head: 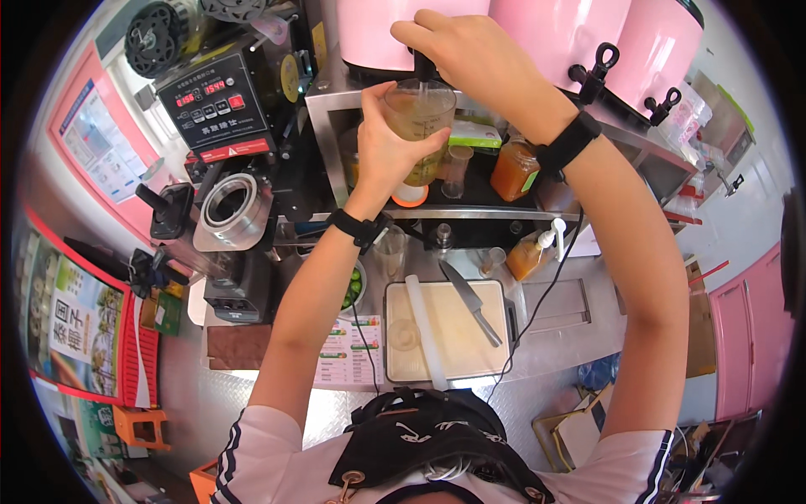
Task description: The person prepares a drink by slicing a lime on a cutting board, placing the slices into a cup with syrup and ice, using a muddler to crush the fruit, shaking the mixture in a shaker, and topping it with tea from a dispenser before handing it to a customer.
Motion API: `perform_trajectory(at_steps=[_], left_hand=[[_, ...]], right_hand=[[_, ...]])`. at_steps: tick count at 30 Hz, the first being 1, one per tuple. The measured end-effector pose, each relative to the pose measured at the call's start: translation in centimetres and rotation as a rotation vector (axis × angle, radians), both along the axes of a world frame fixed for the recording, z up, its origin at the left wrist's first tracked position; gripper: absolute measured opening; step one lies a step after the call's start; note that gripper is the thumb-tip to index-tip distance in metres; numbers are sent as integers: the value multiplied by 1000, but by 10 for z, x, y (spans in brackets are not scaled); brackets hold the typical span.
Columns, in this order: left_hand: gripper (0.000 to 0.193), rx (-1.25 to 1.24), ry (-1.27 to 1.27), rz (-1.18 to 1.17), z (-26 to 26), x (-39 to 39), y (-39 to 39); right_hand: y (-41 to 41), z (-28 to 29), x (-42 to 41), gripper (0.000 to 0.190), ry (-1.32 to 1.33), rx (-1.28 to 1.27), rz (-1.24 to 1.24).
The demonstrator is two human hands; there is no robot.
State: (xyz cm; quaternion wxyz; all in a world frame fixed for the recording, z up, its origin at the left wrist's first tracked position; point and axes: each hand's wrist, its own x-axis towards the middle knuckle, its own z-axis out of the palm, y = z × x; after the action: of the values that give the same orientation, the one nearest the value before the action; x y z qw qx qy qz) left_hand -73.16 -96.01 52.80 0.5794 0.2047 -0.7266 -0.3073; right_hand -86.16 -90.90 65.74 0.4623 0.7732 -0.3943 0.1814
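Observation:
My left hand [391, 142] holds a clear measuring cup [423, 113] up under the black tap [424, 65] of a pink drink dispenser [378, 31]. A thin stream runs from the tap into the cup, which has yellowish-green liquid in it. My right hand [463, 47] is on the tap from above; its fingers cover most of the handle. Behind and below the cup is a steel shelf [327, 145] with a clear tumbler [458, 171], an orange-lidded jar [410, 194] and a jar of amber liquid [515, 169].
A knife [469, 302] and a white rolling pin [425, 331] lie across the cutting board [466, 356]. Left of it are a bowl of green limes [354, 286] and a printed menu [346, 359]. A cup-sealing machine [214, 101] and a pump bottle [526, 258] flank the work area. Cables hang over the counter.

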Motion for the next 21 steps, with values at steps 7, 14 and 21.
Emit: perform_trajectory(at_steps=[7,14,21], left_hand=[[83,-24,22,-8,-3,-13,4],[88,-14,39,33,-33,33,30],[97,139,11,-54,-101,108,105]], right_hand=[[9,49,-2,22,-996,692,89],[151,88,76,46,-380,1011,-848],[207,-36,-8,37,-513,1072,-550]])
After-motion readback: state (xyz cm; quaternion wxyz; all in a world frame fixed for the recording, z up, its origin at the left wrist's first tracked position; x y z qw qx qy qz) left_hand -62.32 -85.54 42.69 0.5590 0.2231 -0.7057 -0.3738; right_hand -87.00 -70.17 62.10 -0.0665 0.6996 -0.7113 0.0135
